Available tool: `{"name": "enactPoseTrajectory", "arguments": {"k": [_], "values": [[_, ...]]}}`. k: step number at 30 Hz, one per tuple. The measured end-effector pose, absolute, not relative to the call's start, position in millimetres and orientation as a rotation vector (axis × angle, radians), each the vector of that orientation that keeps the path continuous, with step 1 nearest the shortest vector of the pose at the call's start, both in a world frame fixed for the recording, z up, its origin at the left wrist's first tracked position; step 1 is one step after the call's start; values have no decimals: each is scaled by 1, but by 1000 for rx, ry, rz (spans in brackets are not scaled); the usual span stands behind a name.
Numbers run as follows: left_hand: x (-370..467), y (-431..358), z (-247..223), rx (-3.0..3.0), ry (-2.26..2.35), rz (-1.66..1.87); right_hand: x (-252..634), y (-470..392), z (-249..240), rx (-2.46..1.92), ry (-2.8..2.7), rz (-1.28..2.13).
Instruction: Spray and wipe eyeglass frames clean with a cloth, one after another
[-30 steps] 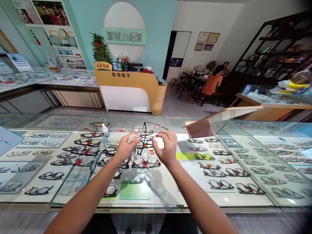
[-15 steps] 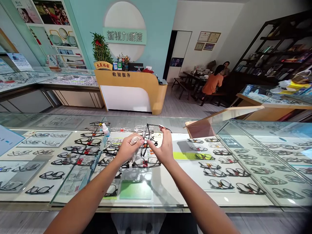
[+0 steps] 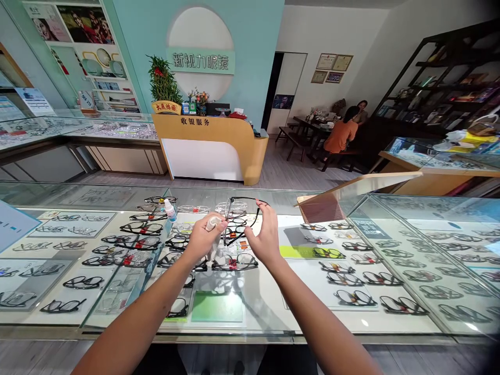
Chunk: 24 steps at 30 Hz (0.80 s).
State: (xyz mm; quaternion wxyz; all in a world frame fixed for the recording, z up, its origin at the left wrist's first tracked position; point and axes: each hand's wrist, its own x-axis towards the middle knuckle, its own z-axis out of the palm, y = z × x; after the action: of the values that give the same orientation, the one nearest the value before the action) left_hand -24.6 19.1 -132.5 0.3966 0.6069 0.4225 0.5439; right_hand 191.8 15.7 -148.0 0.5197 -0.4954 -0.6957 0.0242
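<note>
Over the counter (image 3: 269, 324), nearer its far edge, my left hand (image 3: 203, 235) pinches 1 pair of black glasses (image 3: 228, 208) with a bunched white cloth (image 3: 213, 223); my right hand (image 3: 266, 232) is spread, apparently touching the temples (image 3: 245, 198).

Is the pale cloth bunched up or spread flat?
Bunched up: the pale cloth shows as a crumpled wad at the left hand's thumb and fingers.

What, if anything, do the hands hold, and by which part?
Black glasses: the left hand, also holding a pale cloth, pinches what looks like the front. The right hand is at the temples; whether it grips is unclear.
</note>
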Motion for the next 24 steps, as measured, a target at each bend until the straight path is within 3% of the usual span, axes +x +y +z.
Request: {"name": "enactPoseTrajectory", "arguments": {"k": [14,24], "values": [[-28,28,-140,1307,1090,1536,192,18,-158,-1345,-1776,176],[-17,13,-127,1430,963,1354,174,-6,-138,-947,-1909,468]]}}
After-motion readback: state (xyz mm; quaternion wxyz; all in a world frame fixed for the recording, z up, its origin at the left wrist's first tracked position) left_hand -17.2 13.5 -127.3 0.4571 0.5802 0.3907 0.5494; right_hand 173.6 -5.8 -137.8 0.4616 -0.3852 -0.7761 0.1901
